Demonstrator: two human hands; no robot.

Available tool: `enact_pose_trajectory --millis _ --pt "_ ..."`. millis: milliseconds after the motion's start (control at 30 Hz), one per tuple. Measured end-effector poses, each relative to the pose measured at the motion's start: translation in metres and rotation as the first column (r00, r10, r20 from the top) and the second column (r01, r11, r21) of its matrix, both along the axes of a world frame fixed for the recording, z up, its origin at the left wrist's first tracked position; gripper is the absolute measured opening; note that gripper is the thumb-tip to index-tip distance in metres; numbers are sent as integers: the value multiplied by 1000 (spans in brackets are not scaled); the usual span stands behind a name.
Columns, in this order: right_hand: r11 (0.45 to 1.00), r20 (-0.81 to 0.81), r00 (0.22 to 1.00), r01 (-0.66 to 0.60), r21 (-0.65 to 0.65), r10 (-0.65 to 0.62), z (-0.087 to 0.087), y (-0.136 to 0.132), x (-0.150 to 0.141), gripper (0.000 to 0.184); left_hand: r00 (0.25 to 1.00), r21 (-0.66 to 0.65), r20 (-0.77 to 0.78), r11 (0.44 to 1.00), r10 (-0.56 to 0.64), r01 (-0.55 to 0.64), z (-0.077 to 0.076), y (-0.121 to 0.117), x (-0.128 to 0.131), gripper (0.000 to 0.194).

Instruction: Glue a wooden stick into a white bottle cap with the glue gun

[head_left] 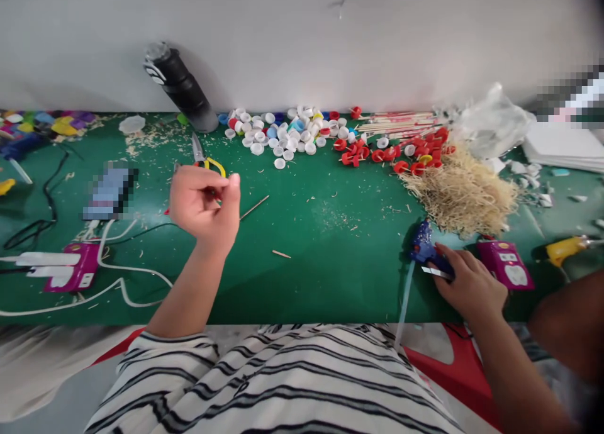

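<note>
My left hand (205, 201) is raised above the table, its fingers curled and its thumb bent against them. Whatever it may pinch is hidden or too small to make out. Behind it lie scissors (214, 164) with yellow handles, partly covered by the hand. A thin wooden stick (255, 207) shows just right of the wrist, and a shorter stick piece (282, 254) rests farther right. My right hand (472, 286) is wrapped round the handle of a blue glue gun (423, 242), with a pale glue stick (405, 299) trailing from it. A small silvery strip (436, 272) shows near the fingertips.
White and coloured bottle caps (292, 135) are heaped along the wall, beside red caps (356, 151) and thin sticks (396, 124). Tangled straw-like strands (465, 185) lie near purple sockets (506, 264). A black bottle (184, 88), phone (111, 192) and white cables (141, 270) occupy the left.
</note>
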State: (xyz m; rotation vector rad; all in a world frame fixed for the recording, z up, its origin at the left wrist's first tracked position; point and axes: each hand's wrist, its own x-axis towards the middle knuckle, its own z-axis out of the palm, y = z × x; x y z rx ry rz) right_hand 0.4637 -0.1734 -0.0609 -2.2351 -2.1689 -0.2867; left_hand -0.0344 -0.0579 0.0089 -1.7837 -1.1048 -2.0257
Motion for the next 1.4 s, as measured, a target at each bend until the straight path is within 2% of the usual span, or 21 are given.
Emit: enact_pose_trajectory --millis 33,100,167,233,300,433,500,567,600,633,667,733,800,867,900,967,1067,1100,1233,1300,1400 --pt "1000 -6 1000 -4 5 4 0 -1 1 58 1000 26 3 1000 -4 4 4 2 0 22" --pt "999 -19 1000 -17 -35 17 3 -1 4 58 1000 -23 19 1000 -4 4 6 6 -2 20" --pt "992 -40 999 -26 -122 21 7 0 10 58 999 -152 32 988 -12 17 1 7 -5 18" --pt "974 -76 997 -17 -227 0 12 4 18 57 998 -311 37 949 -41 50 -9 6 -6 17" --pt "948 -112 992 10 -318 -49 16 11 24 57 997 -483 32 872 -74 80 -20 6 -6 16" --pt "891 -54 994 65 -449 -100 24 30 28 58 990 -769 -27 636 -136 67 -36 12 -2 12" --pt "902 -65 992 67 -426 -104 29 40 24 58 985 -833 -33 549 -172 68 -41 20 0 13" --pt "945 -236 964 43 -324 -124 34 49 15 55 976 -862 -40 502 -213 75 -45 30 3 13" --pt "965 -378 917 29 -261 -130 36 54 8 52 973 -870 -42 488 -226 76 -47 34 5 13" --pt "978 -550 827 2 -206 -117 39 59 0 48 973 -874 -37 479 -230 80 -49 39 7 13" --pt "984 -709 696 -20 -178 -115 41 64 -11 44 973 -873 -26 480 -230 90 -50 43 9 14" --pt "981 -922 370 -107 -163 -113 45 77 -36 32 972 -867 -16 487 -236 104 -53 49 16 14" --pt "982 -1000 24 -186 -4 0 47 92 -64 43 972 -857 -17 504 -235 107 -55 55 26 16" --pt "946 -979 -201 -312 93 30 48 107 -92 52 966 -850 -20 513 -256 119 -56 60 37 19" --pt "934 -953 -293 -314 171 76 47 114 -105 51 963 -846 -21 518 -267 125 -56 64 43 20" --pt "904 -936 -344 -375 205 70 44 127 -125 46 962 -848 -31 517 -270 118 -57 74 51 19" --pt "921 -935 -355 -355 161 27 37 146 -146 43 974 -866 -80 498 -210 36 -61 94 57 16" --pt "941 -935 -354 -311 130 12 33 152 -151 42 977 -860 -123 511 -172 -19 -64 102 57 16" --pt "979 -907 -409 -127 161 96 15 170 -172 40 944 -755 -326 588 50 -291 -77 127 49 26" --pt "985 -893 -439 -79 153 103 6 174 -181 39 927 -738 -360 577 102 -350 -84 133 43 34" --pt "982 -882 -465 -118 150 79 -4 174 -189 36 915 -745 -388 549 108 -380 -93 136 34 39"
